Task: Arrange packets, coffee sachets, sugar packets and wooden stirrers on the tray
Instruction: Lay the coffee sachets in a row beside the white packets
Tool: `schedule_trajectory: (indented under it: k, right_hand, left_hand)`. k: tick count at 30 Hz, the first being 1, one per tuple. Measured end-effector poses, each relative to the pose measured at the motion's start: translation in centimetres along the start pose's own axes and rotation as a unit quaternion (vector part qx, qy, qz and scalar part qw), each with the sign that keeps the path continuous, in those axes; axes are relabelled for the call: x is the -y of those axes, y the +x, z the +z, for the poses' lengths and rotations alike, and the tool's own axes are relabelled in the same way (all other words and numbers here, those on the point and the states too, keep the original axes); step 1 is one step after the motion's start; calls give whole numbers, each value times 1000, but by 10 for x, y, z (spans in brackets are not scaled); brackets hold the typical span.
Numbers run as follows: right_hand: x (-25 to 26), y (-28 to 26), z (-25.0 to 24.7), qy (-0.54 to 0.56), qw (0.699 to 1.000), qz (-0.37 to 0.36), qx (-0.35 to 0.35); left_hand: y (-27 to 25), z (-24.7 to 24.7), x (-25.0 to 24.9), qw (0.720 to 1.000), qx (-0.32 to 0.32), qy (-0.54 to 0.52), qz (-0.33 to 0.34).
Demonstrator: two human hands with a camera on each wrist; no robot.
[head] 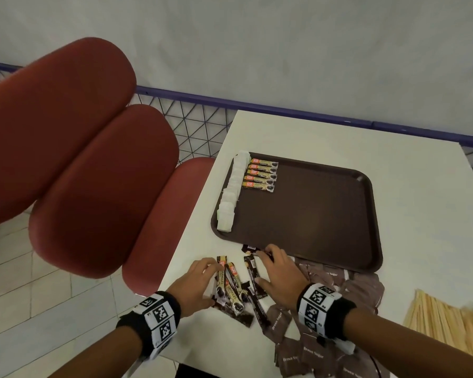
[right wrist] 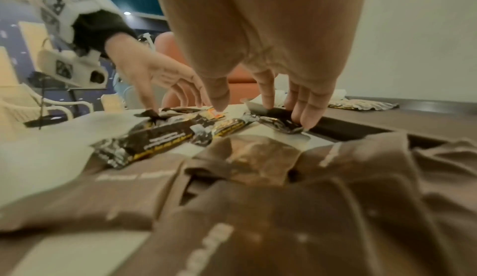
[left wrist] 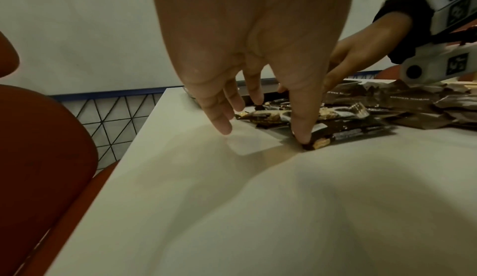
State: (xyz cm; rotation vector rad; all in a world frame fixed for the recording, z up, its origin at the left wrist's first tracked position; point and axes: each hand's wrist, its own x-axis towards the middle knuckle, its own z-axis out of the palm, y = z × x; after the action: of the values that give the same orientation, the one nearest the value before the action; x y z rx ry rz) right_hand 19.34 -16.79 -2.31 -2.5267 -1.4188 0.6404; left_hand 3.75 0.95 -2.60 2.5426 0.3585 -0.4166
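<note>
The brown tray [head: 311,214] lies on the white counter [head: 325,135], and only its left part is filled: a column of white packets [head: 231,192] runs along the left rim, and just beside it, at the far left corner, five coffee sachets [head: 261,174] lie in a neat stack of rows. The rest of the tray shows its bare bottom. The other things are on the counter in front of the tray. A loose group of coffee sachets [head: 234,287] lies between the two hands, some crossing each other. The left hand [head: 194,282] has its fingers spread and rather straight; in the left wrist view the thumb tip presses the end of one dark sachet [left wrist: 348,131] against the counter, and the other fingers only touch down near the group. The right hand [head: 280,276] is also spread, with its fingertips resting on a dark sachet [right wrist: 281,121] just beside the near rim of the tray; I cannot tell if it pinches this sachet or only presses on it. Brown sugar packets [head: 339,285] lie in a heap under and behind the right wrist, partly hidden by the arm and cut off by the lower edge. The wooden stirrers [head: 443,320] at the right are blurred and cut off by the edge. A red chair [head: 93,173] stands left of the counter.
</note>
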Motion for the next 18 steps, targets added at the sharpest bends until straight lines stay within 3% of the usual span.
schedule_trajectory:
  k: [5,10,18]
  right_hand:
    - [3,-6,5,53,998,19,15]
    - [8,-13,12,59,996,-20,56]
    - [15,-3,16,47,999,-20,13]
  left_hand:
    - [7,3,-8,1000,10,-24,-12]
    - [5,8,-16,999,-7,-41,-27]
    - [-13,7,-25,997,-5,-81,-17]
